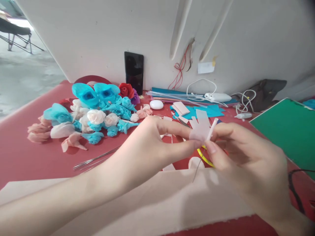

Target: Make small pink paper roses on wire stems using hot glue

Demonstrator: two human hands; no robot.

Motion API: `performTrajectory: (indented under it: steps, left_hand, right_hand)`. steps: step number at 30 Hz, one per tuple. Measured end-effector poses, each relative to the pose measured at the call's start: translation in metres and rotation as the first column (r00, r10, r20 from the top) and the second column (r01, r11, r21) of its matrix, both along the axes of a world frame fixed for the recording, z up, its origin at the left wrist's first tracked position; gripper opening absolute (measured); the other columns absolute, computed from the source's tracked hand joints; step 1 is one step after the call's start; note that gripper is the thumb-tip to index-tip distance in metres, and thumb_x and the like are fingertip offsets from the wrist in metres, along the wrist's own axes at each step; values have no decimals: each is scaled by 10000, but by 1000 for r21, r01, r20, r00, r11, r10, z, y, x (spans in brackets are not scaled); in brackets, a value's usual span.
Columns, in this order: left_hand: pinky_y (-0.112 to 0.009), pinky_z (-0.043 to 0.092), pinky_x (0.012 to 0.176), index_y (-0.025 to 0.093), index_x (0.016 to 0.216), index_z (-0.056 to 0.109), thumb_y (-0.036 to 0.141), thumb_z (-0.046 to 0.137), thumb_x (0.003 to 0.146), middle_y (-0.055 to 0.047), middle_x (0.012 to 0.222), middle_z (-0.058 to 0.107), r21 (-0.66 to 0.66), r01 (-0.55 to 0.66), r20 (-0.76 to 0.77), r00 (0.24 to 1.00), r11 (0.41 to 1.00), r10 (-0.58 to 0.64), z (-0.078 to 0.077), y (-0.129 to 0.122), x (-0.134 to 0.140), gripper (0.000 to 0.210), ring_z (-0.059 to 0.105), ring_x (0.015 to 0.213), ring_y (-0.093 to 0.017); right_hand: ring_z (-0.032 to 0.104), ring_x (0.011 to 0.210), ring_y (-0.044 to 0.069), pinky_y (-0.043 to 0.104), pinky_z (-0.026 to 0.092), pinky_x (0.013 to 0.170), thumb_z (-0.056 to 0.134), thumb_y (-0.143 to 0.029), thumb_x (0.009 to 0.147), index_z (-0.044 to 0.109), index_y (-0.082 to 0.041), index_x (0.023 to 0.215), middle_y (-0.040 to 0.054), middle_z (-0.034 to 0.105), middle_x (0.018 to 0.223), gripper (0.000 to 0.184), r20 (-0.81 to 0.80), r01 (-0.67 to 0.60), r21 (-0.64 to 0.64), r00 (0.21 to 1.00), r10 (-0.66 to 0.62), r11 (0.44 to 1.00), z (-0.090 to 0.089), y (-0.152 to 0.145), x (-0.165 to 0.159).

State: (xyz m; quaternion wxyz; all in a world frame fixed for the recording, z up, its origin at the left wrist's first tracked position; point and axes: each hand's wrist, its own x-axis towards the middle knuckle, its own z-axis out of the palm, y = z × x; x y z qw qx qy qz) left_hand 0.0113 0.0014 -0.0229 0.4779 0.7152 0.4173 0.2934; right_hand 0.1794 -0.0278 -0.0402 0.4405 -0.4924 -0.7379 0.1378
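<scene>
Between thumb and forefinger, my left hand (162,141) pinches a pale pink paper strip (199,131) whose top edge is cut into separate tabs. My right hand (248,160) grips a thin rolled pale pink paper piece (211,130) against the strip's right end. A thin metal wire (197,169) hangs down from beneath that roll, slanting to the left. Just behind the fingers lies a yellow ring-shaped handle (208,160), partly covered by my right hand. Below both hands spreads a large pale pink paper sheet (137,200).
Blue, white, pink and red paper flowers (95,116) are heaped on the red table (29,164) at left, near several metal wires (94,159). Behind stand a leaning phone (134,72), white case (156,104), blue paper (209,110) and white power strip (218,97). A green board (287,131) is right.
</scene>
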Motion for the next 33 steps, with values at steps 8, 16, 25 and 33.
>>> performTrajectory:
  steps: [8, 16, 25, 33]
  left_hand:
    - [-137, 462, 486, 224, 691, 710, 283, 560, 805, 37, 604, 658, 28, -7, 78, 997, 1000, 5, -3, -3, 2, 198, 608, 611, -120]
    - [-102, 477, 596, 245, 747, 720, 137, 557, 796, 73, 728, 695, 5, 65, 199, 978, 998, -65, 0, -5, 5, 201, 633, 734, -94]
    - [-119, 460, 724, 210, 683, 687, 124, 580, 775, 90, 704, 683, 224, -32, 94, 996, 974, 11, 2, -6, 4, 165, 604, 667, -67]
    - [-119, 445, 626, 195, 677, 659, 180, 581, 790, 87, 681, 670, 322, -52, 3, 999, 945, 54, -2, -3, 3, 139, 591, 653, -53]
  right_hand:
    - [507, 576, 58, 152, 418, 520, 516, -120, 762, 516, -203, 744, -49, 544, 661, 85, 47, 52, 77, 997, -56, 996, -1, -1, -2]
    - [520, 634, 59, 158, 428, 561, 525, -112, 769, 505, -214, 748, -51, 552, 705, 105, 67, 93, 118, 993, -101, 989, -3, -2, -1]
    - [506, 588, 40, 148, 418, 552, 543, -142, 782, 531, -205, 760, -56, 554, 670, 68, 89, 89, 126, 991, -100, 988, 0, -2, -1]
    - [446, 514, 20, 123, 378, 491, 548, -119, 758, 508, -189, 717, -72, 495, 604, 91, 130, 42, 94, 990, -54, 995, 3, -5, -2]
